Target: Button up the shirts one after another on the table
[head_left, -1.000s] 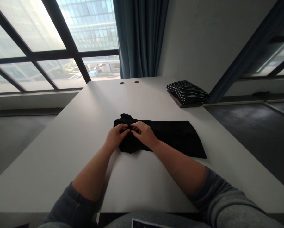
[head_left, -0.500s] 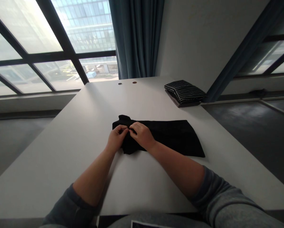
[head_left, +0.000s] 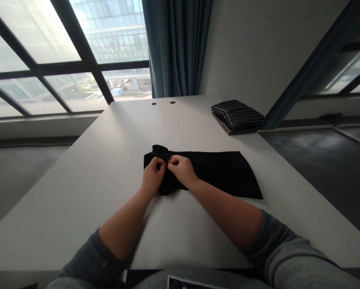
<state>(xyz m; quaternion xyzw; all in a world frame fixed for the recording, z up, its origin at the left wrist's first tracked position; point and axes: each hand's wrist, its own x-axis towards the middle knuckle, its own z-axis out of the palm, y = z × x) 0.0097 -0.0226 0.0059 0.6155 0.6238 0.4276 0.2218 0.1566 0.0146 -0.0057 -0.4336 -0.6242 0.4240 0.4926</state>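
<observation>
White worktop [head_left: 77,200] beneath window. Black folded garment [head_left: 225,174] at worktop's middle; left hand [head_left: 152,175] and right hand [head_left: 181,168], grip clenched on its fabric, side by side. Striped folded cloth [head_left: 237,115] at worktop's far edge.

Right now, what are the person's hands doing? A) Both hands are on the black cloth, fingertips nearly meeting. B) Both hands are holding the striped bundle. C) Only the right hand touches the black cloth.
A: the left hand and the right hand both rest on the black cloth, their fingertips close together near its upper edge.
</observation>
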